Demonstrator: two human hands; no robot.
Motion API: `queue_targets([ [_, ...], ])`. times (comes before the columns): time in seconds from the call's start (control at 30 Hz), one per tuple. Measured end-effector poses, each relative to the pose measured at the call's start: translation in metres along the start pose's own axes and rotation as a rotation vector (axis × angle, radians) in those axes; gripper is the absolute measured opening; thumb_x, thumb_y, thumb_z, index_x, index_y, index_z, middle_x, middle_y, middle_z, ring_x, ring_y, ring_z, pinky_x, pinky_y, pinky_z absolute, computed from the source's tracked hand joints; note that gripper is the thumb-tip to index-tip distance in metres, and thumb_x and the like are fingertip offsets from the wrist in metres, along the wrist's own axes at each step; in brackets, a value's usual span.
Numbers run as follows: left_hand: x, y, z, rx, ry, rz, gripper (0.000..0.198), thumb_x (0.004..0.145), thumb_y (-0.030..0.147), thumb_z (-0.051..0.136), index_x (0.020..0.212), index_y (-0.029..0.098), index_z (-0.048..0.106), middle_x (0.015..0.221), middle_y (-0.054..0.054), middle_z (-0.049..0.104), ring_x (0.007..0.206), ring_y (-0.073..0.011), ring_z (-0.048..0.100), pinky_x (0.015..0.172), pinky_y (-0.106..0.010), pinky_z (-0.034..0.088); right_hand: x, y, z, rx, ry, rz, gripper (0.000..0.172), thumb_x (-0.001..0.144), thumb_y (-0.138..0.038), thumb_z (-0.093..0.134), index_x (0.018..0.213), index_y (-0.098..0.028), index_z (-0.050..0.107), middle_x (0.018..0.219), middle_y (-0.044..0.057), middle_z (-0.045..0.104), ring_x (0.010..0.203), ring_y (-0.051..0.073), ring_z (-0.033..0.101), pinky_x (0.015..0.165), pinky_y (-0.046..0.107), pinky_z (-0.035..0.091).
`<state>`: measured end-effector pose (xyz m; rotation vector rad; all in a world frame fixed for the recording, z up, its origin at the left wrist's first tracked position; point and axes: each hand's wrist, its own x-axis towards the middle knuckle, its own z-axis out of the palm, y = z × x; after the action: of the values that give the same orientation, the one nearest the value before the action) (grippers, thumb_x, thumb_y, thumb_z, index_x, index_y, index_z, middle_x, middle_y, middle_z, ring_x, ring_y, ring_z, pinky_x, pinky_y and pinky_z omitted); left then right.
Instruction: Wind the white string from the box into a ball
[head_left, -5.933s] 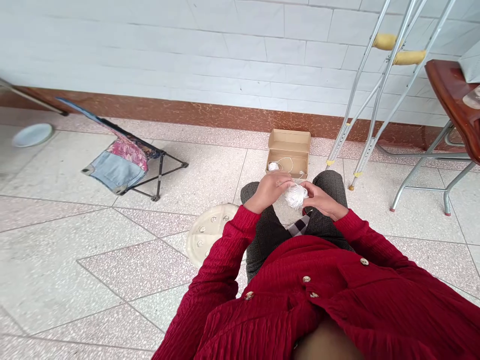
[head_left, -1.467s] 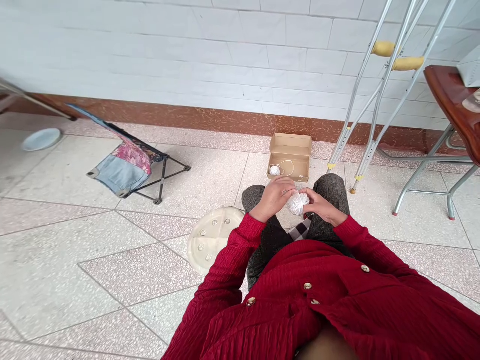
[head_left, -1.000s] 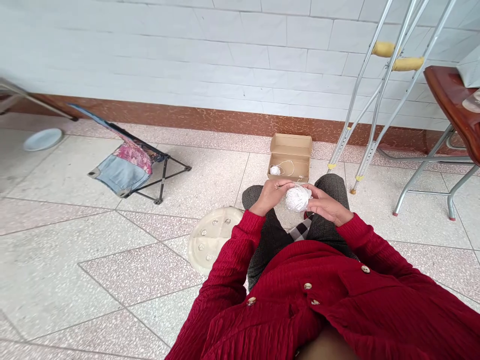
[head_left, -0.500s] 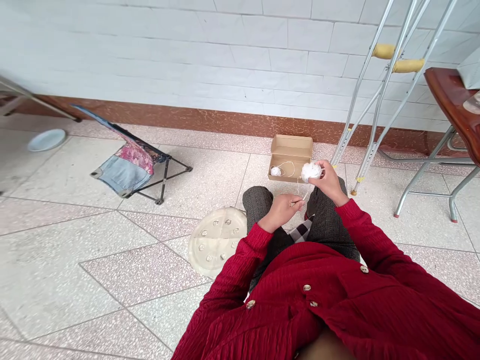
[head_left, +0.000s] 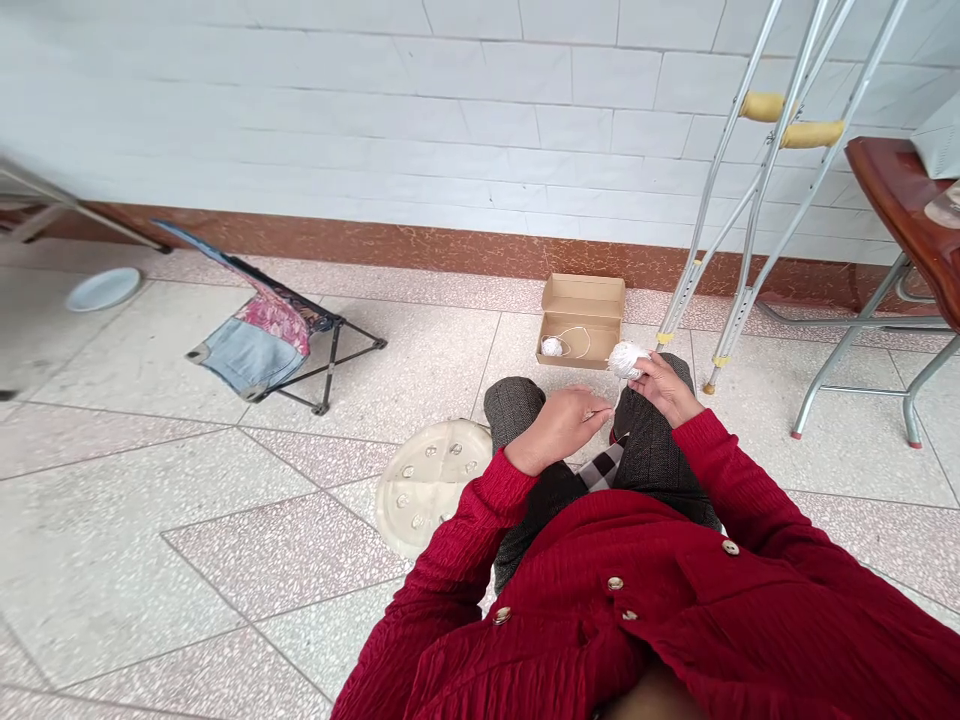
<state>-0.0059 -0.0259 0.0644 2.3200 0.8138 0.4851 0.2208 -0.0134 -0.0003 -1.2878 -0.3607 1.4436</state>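
A white ball of yarn [head_left: 628,359] is held in the fingers of my right hand [head_left: 666,386], above my right knee. My left hand [head_left: 568,424] is closed in a pinch on a strand of the white yarn [head_left: 618,400], which runs up toward the ball. Beyond my hands, an open cardboard box [head_left: 591,350] rests on the floor with its lid tipped back. In its left end lies a smaller white yarn ball [head_left: 551,346], a loose loop of strand trailing beside it.
A round cream stool top or mat [head_left: 427,480] is by my left leg. Farther left stand a folding fabric stool [head_left: 262,340] and a pale dish [head_left: 103,289]. Crutches [head_left: 750,230] lean against the wall at right, near a brown-topped metal-legged table [head_left: 892,200].
My right hand has turned and shifted slightly right and down with the yarn ball. My left hand keeps its pinch and has moved a little, lower than before.
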Motion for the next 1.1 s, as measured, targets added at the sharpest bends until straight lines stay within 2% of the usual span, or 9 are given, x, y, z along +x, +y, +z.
queue_targets([
  [0.1,-0.002,0.0,-0.005,0.03,-0.019,0.011,0.037,0.103,0.032,0.053,0.074,0.019,0.073,0.071,-0.003,0.071,0.081,-0.0185,0.069,0.093,-0.033,0.052,0.001,0.0,0.0,-0.049,0.014,-0.003,0.049,0.052,-0.033,0.085,0.091,-0.025,0.057,0.09,-0.003,0.069,0.074,0.014,0.062,0.064,0.025,0.049],
  [0.2,0.0,-0.003,-0.01,0.056,-0.012,0.002,0.038,0.103,0.032,0.053,0.073,0.019,0.071,0.07,-0.003,0.069,0.08,-0.0189,0.067,0.093,-0.035,0.053,-0.001,0.004,0.006,-0.321,0.039,-0.214,0.053,0.05,-0.03,0.082,0.097,-0.025,0.059,0.089,-0.003,0.064,0.076,0.016,0.058,0.066,0.027,0.046],
  [0.3,0.006,-0.01,-0.017,0.066,0.033,0.017,0.035,0.104,0.029,0.052,0.077,0.018,0.071,0.073,-0.002,0.072,0.076,-0.018,0.065,0.1,-0.04,0.051,-0.01,0.016,0.015,-0.536,-0.044,-0.358,0.053,0.051,-0.026,0.08,0.1,-0.024,0.06,0.094,-0.002,0.062,0.081,0.017,0.055,0.072,0.029,0.044],
  [0.47,0.017,-0.028,-0.028,0.036,0.154,0.021,0.026,0.1,0.027,0.06,0.079,0.019,0.073,0.083,-0.003,0.077,0.081,-0.0188,0.067,0.108,-0.044,0.047,-0.04,0.031,0.028,-0.474,-0.34,-0.187,0.053,0.055,-0.022,0.081,0.104,-0.024,0.061,0.092,-0.004,0.06,0.078,0.015,0.054,0.075,0.028,0.044],
  [0.57,0.018,-0.036,-0.03,-0.115,0.153,-0.021,0.026,0.098,0.031,0.062,0.08,0.018,0.075,0.083,-0.004,0.077,0.083,-0.019,0.067,0.098,-0.039,0.051,-0.06,0.022,0.031,-0.324,-0.476,-0.024,0.056,0.058,-0.022,0.085,0.108,-0.026,0.061,0.092,-0.004,0.063,0.083,0.015,0.058,0.076,0.027,0.048],
  [0.67,0.017,-0.04,-0.028,-0.268,0.189,-0.058,0.026,0.096,0.037,0.064,0.086,0.017,0.078,0.091,-0.006,0.078,0.091,-0.0202,0.069,0.092,-0.035,0.053,-0.074,0.002,0.032,-0.186,-0.53,0.097,0.058,0.056,-0.018,0.087,0.109,-0.027,0.062,0.095,-0.003,0.065,0.085,0.016,0.061,0.075,0.026,0.052],
  [0.87,0.022,-0.048,-0.007,-0.528,0.225,-0.186,0.04,0.093,0.05,0.062,0.085,0.015,0.079,0.087,-0.006,0.079,0.083,-0.0204,0.07,0.08,-0.032,0.055,-0.084,-0.027,0.035,-0.099,-0.605,0.034,0.059,0.057,-0.02,0.089,0.112,-0.027,0.067,0.105,0.0,0.066,0.092,0.017,0.062,0.078,0.026,0.052],
  [0.97,0.021,-0.047,0.009,-0.608,0.209,-0.241,0.046,0.091,0.056,0.063,0.078,0.015,0.077,0.081,-0.005,0.078,0.078,-0.0201,0.07,0.081,-0.033,0.054,-0.081,-0.035,0.041,-0.142,-0.562,-0.108,0.055,0.061,-0.023,0.088,0.111,-0.027,0.067,0.106,0.0,0.067,0.094,0.018,0.061,0.081,0.027,0.05],
  [1.1,0.007,-0.035,0.026,-0.587,0.098,-0.236,0.044,0.096,0.048,0.057,0.071,0.015,0.072,0.078,-0.004,0.075,0.078,-0.0174,0.068,0.084,-0.03,0.051,-0.063,-0.043,0.046,-0.234,-0.351,-0.367,0.051,0.062,-0.03,0.087,0.107,-0.027,0.062,0.102,-0.001,0.066,0.095,0.02,0.06,0.086,0.031,0.049],
])
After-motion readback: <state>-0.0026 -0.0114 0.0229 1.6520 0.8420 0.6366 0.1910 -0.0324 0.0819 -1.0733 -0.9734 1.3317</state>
